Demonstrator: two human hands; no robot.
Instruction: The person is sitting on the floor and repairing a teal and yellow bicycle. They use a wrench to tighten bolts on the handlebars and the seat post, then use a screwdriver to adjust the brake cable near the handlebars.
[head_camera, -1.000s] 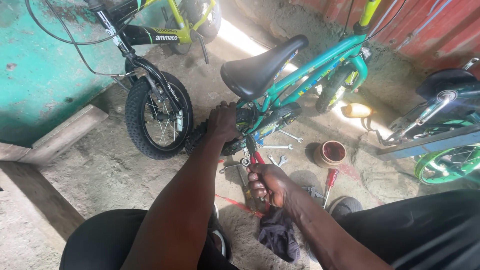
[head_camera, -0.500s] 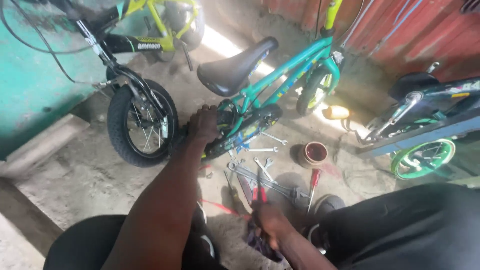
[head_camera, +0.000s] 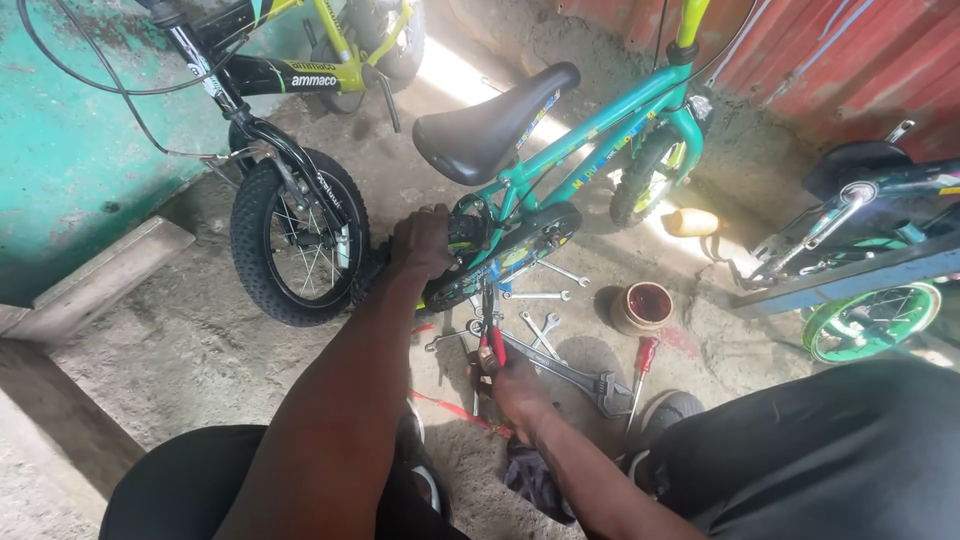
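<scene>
A small teal bicycle (head_camera: 600, 130) with a black saddle (head_camera: 490, 130) stands on the concrete floor in front of me. My left hand (head_camera: 422, 243) grips its rear wheel (head_camera: 455, 265) just behind the black chain guard (head_camera: 510, 250). Lower down, my right hand (head_camera: 515, 385) is closed on red-handled pliers (head_camera: 490, 340), whose tip points up toward the underside of the chain guard. Several spanners (head_camera: 545, 310) lie on the ground beside that hand.
A yellow-green bicycle (head_camera: 290, 210) with a black knobby tyre stands at left by a teal wall. A large wrench (head_camera: 575, 370), a red screwdriver (head_camera: 642, 362) and a small brown pot (head_camera: 642, 307) lie on the floor. Another bike with a green wheel (head_camera: 865, 320) is at right.
My right hand dropped toward the floor and came back up holding the red-handled pliers near the chain guard. My left hand stayed on the rear wheel.
</scene>
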